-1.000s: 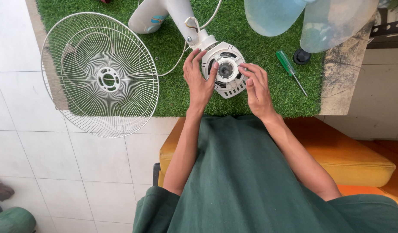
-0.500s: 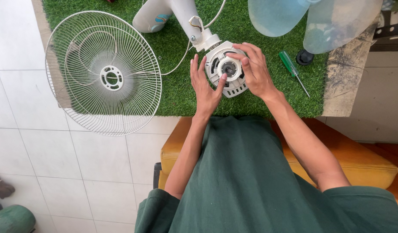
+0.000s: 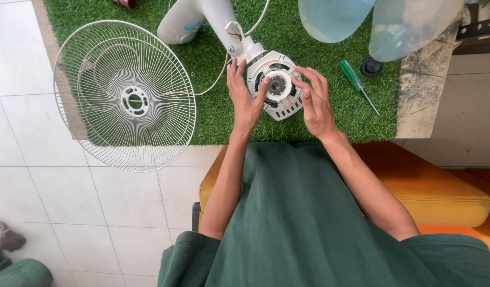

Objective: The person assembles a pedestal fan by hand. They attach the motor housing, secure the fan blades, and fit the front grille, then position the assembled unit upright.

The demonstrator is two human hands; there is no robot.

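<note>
Nearest, both hands rest spread and unclenched on the white fan motor housing, which lies on the green turf covering the tabletop: the left hand presses flat against its left side, while the right hand touches its right edge with loose fingertips, grasping nothing. Beside the right hand lies a green-handled screwdriver near a small black cap, and left of the housing a white wire fan guard overhangs the tabletop's edge above the tiled floor. Farther back sit the white fan stand and translucent blue fan blades.
</note>
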